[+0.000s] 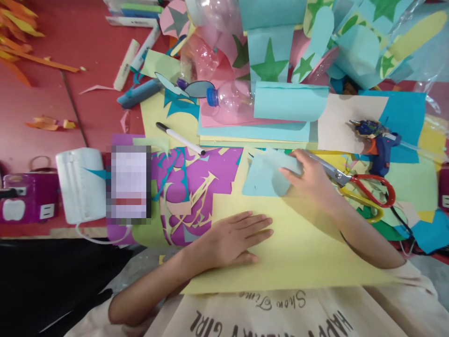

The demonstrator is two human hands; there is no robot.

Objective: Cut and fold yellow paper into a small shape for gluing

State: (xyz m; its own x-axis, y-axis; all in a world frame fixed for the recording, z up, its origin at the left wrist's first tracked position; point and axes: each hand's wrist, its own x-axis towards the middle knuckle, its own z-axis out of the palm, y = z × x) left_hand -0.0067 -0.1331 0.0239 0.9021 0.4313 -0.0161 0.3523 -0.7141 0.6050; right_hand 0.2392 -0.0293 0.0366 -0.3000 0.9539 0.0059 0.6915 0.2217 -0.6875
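My left hand (242, 238) lies flat with its fingers spread on a large yellow sheet (298, 248) at the table's front edge. At the sheet's upper part, my right hand (310, 175) pinches a light blue paper piece (266, 173) by its right side, thumb and fingers closed on it. Just right of that hand lie scissors with red handles (375, 187), their blades pointing toward the fingers. Above, a clear plastic bottle (235, 100) with a blue cap is on its side, wrapped partly in light blue paper (289, 102).
A glue gun (380, 150) rests at the right. Left of the sheet are purple paper (224, 171) with scraps, a marker (180, 139), a phone (129, 182) and a white device (81, 185). Star-decorated paper pieces (270, 63) stand at the back.
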